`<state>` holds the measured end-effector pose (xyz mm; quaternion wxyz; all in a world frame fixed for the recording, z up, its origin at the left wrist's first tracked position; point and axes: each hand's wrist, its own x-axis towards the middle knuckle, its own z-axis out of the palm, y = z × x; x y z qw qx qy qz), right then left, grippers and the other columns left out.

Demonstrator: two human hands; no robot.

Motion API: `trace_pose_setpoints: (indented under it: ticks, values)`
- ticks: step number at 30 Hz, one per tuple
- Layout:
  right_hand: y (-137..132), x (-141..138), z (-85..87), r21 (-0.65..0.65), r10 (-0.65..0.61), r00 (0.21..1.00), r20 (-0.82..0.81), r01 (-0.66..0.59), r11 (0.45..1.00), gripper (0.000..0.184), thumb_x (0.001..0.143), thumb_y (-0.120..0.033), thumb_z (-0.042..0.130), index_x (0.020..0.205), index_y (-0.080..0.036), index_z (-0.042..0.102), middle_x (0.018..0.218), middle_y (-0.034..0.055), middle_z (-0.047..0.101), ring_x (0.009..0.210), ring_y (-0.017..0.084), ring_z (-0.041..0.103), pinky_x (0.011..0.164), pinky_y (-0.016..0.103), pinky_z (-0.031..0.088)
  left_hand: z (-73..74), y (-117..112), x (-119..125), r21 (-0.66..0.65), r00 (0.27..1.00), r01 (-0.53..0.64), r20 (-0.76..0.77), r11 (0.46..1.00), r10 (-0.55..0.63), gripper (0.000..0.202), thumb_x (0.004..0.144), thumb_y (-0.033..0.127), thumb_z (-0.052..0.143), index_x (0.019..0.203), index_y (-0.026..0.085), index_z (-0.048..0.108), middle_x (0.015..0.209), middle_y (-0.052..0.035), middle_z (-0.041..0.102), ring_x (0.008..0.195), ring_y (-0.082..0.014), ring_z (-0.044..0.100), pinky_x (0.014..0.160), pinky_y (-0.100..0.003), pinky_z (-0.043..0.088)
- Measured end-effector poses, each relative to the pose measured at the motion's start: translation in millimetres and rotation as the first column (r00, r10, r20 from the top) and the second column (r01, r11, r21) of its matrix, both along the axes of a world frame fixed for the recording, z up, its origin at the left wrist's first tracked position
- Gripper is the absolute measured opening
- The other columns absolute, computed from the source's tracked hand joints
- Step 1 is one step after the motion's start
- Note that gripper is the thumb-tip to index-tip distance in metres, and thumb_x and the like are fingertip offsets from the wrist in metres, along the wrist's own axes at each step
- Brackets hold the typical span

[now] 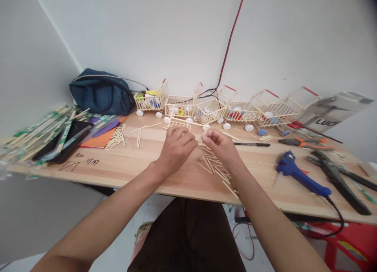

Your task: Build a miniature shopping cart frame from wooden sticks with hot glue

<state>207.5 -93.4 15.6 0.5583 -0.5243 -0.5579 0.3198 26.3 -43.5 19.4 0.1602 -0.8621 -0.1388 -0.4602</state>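
L hand (179, 148) curled over stick frame (179, 125), left of glue gun (297, 174); its hold's hidden, can't tell; R hand (220, 146) pinches thin stick (205, 131) tight; 5 wheeled carts (209, 112) beyond gun look done; frame seems part-built; loose sticks (219, 168) left of gun, unused.

A small ladder-like frame (182, 121) of thin, pale wooden sticks sits mid-scene toward the far side, its evenly spaced bars joined to a long rail. The left fingers (185, 135) cover its near part. Just right of it, a short stick (205, 132) stands tilted at the right fingers (209, 139). Similar loose sticks (214, 165) lie scattered nearer, partly overlapping.
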Motion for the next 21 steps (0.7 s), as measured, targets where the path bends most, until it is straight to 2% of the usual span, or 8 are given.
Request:
trace_pose_setpoints:
  ticks: [15, 21]
  values:
    - [3.5, 2.5, -6.4, -0.002, 0.008, 1.000, -0.002, -0.008, 1.000, 0.045, 0.071, -0.063, 0.072, 0.076, -0.022, 0.056, 0.068, -0.0024, 0.052, 0.061, 0.013, 0.044, 0.058, 0.028, 0.035, 0.1, -1.3, 0.1, -0.011, 1.000, -0.005, 0.002, 1.000, 0.005, 0.013, 0.093, 0.016, 0.059, 0.083, 0.019, 0.064, 0.083, -0.0008, 0.070, 0.093, -0.0177, 0.056, 0.086, -0.037, 0.037]
    - [3.0, 2.1, -4.6, 0.002, -0.009, 1.000, 0.001, 0.009, 1.000, 0.043, 0.071, -0.061, 0.073, 0.076, -0.021, 0.057, 0.068, -0.0022, 0.052, 0.062, 0.013, 0.045, 0.060, 0.028, 0.036, 0.8, -1.1, -0.1, 0.004, 1.000, -0.002, -0.001, 1.000, 0.002, 0.012, 0.093, 0.016, 0.060, 0.083, 0.019, 0.064, 0.082, -0.0007, 0.070, 0.093, -0.0181, 0.055, 0.086, -0.037, 0.037]
